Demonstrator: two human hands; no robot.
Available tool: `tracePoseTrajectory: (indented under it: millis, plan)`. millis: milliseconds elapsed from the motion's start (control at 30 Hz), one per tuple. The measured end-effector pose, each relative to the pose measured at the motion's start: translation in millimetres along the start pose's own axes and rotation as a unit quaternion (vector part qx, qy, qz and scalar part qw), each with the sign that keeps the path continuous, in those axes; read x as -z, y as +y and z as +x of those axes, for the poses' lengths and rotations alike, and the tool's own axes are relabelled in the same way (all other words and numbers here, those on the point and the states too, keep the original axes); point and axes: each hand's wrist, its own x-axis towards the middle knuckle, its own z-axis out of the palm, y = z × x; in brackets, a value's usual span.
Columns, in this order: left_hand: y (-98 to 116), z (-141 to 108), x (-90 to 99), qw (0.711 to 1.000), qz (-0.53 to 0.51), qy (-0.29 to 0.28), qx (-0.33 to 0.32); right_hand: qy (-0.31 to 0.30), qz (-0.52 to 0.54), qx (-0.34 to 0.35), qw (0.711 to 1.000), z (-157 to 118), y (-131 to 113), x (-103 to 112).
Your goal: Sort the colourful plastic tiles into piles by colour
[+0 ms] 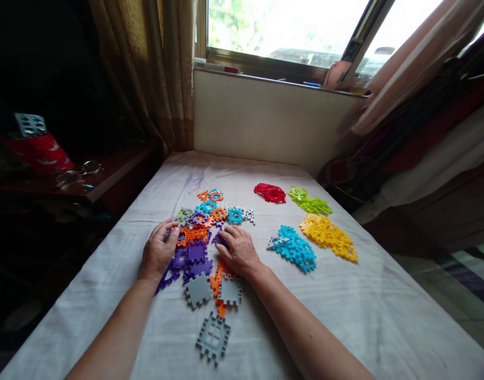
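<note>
Mixed interlocking plastic puzzle tiles lie in a loose pile on the bed sheet between my hands. My left hand rests cupped at the pile's left edge, its fingers and thumb apart beside an orange tile. My right hand is on the pile's right side, fingers curled down over a purple tile; its fingertips are partly hidden. Purple square tiles spread between the hands. Closer to me are a grey square tile, a second grey tile over orange pieces, and a grey window-frame tile.
To the right lie sorted heaps: red tiles, green tiles, yellow tiles and blue tiles. A dark side table at left bears eyeglasses and a red container. A wall and window close the far end.
</note>
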Motion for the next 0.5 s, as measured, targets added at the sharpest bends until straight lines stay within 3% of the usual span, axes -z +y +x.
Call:
tracePoseTrajectory:
  millis: [67,133,233,333,500]
  plan:
    - [-0.1,-0.1,0.1,1.0,-0.001,0.004,-0.001,0.016,0.013,0.022,1.0,2.0,1.7,4.6]
    - [-0.3,0.0,0.1,1.0,0.001,0.005,0.0,0.038,0.008,0.001,0.999,9.4,9.0,12.4]
    - [-0.9,0.1,-0.5,1.0,0.002,0.005,0.004,0.06,-0.035,-0.116,0.991,23.6,27.7,26.4]
    - [-1.4,0.3,-0.9,1.0,0.003,0.002,0.004,0.029,-0.09,-0.234,0.968,33.5,46.9,37.2]
    - [-0.8,1.0,0.2,1.0,0.008,-0.01,0.008,-0.016,-0.122,-0.265,0.956,34.2,64.4,44.9]
